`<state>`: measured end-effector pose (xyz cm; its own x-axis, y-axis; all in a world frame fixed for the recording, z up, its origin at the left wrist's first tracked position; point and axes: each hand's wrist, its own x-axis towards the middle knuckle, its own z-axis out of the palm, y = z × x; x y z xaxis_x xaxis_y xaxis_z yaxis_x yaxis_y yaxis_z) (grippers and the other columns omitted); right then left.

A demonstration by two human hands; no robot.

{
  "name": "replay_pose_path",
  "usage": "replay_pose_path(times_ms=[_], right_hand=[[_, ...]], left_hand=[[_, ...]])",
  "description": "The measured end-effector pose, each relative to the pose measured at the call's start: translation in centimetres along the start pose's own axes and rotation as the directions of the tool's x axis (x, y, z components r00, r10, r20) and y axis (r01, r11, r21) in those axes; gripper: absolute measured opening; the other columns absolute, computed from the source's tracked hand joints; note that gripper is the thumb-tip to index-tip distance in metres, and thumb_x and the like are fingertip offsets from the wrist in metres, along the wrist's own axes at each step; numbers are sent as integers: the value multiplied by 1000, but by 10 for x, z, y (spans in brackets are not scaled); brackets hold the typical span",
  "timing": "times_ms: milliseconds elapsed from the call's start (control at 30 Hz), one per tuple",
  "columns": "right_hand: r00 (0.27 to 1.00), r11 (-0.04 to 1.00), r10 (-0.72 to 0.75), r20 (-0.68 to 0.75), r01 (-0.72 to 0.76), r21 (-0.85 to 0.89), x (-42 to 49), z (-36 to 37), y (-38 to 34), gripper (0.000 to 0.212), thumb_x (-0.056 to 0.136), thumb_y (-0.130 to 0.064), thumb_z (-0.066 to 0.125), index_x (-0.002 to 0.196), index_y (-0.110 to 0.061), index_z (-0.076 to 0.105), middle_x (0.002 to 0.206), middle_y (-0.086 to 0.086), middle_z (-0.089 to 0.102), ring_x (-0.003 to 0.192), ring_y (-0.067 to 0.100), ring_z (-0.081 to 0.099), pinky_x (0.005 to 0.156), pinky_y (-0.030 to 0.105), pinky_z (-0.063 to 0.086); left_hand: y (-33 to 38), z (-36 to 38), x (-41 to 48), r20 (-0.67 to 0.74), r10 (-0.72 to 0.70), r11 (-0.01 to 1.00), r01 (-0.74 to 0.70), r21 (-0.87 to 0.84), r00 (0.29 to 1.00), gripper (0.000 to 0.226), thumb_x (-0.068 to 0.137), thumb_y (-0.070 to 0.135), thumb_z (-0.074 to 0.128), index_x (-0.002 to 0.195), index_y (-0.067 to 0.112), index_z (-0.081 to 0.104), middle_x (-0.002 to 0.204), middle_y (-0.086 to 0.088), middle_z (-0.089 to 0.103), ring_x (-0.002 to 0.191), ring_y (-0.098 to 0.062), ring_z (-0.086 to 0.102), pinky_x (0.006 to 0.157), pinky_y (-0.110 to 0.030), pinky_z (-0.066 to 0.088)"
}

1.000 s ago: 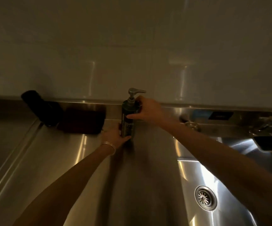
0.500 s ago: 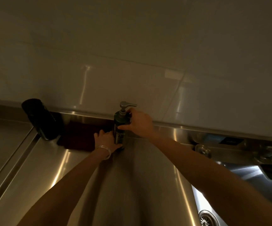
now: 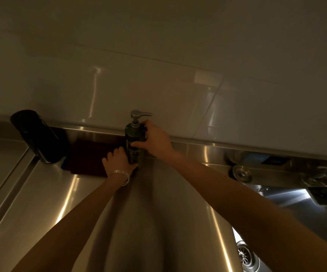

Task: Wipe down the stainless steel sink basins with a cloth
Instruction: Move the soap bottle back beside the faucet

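Still, both hands are staying at the pump bottle point(image 3: 133, 143) as half a second ago, with the whole scene sliding slightly up and left in view. At far left a dark cylinder point(image 3: 38, 134) is standing by the backsplash. Just beside it the dark red cloth point(image 3: 91, 156) is lying flat on the steel counter point(image 3: 41, 203). The left hand point(image 3: 117, 160) is pressing against the bottle's base, fingers curling over the cloth's edge; what it is gripping I cannot tell. The right hand point(image 3: 155, 141) is gripping the upright bottle's shoulder. Bare counter is lying open nearer the camera. The sink basin point(image 3: 300, 205) is dropping away at lower right, its drain point(image 3: 246, 254) showing.
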<state>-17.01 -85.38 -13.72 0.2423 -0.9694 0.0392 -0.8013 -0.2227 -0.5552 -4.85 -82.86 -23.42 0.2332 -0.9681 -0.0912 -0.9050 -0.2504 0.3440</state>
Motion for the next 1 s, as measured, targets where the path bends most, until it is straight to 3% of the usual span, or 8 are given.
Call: replay_pose_path(times_ms=[100,200,267,400,567,667,833,1000], right_hand=[[998,1000,21,57,-20,-18,-4,-5,3,84,76,-37,77,143,-9,33,135,13,54,120,30,54,95,40,47],[990,996,76,119,-71,-46,-16,-20,12,101,78,-39,75,151,-8,11,147,16,40,133,30,41,107,44,38],[987,995,87,139,-80,-57,-29,-36,21,102,80,-41,72,151,-9,7,151,16,33,138,29,35,111,45,33],[989,985,96,117,-77,-155,-72,-78,48,94,82,-45,68,151,-11,13,154,15,27,141,29,28,114,43,27],[990,968,135,41,-123,-219,-149,-140,96,87,82,-37,72,149,-12,23,151,13,31,138,28,33,111,41,31],[985,901,173,-23,-167,-401,-203,-171,126,78,82,-39,69,146,-18,31,148,8,37,134,27,39,104,43,38],[971,757,205,-124,-238,-609,-309,-215,175,68,84,-53,60,142,-25,36,143,4,42,131,25,40,103,42,35],[920,732,321,-223,-391,-558,-436,-260,233,70,87,-55,55,146,-25,31,150,4,35,137,24,33,110,44,29]], left_hand=[[4,-10,-6,35,-33,999,32,17,999,63,76,50,68,120,10,47,123,-11,54,117,-32,47,97,-43,34],[8,-26,-15,98,-31,998,26,60,995,63,82,55,59,124,9,46,128,-13,51,121,-33,44,101,-45,32],[10,-39,-23,158,-13,995,-4,105,987,61,86,57,52,126,11,46,129,-12,51,122,-33,44,103,-45,31],[22,-62,-44,316,122,963,-189,190,941,54,89,55,48,128,17,48,128,-11,55,118,-31,50,103,-42,34],[84,-71,-82,291,389,863,-457,218,874,51,89,52,50,124,16,48,129,-11,52,117,-31,50,96,-41,39],[137,-62,-113,258,527,737,-587,336,810,59,87,56,50,133,21,42,138,-6,45,125,-29,43,101,-42,34],[224,-32,-193,245,669,573,-698,431,701,57,86,61,44,132,28,44,136,-2,48,124,-26,41,100,-41,30],[292,5,-294,239,773,466,-781,417,588,54,88,60,40,134,31,42,140,0,46,128,-25,39,104,-41,28]])
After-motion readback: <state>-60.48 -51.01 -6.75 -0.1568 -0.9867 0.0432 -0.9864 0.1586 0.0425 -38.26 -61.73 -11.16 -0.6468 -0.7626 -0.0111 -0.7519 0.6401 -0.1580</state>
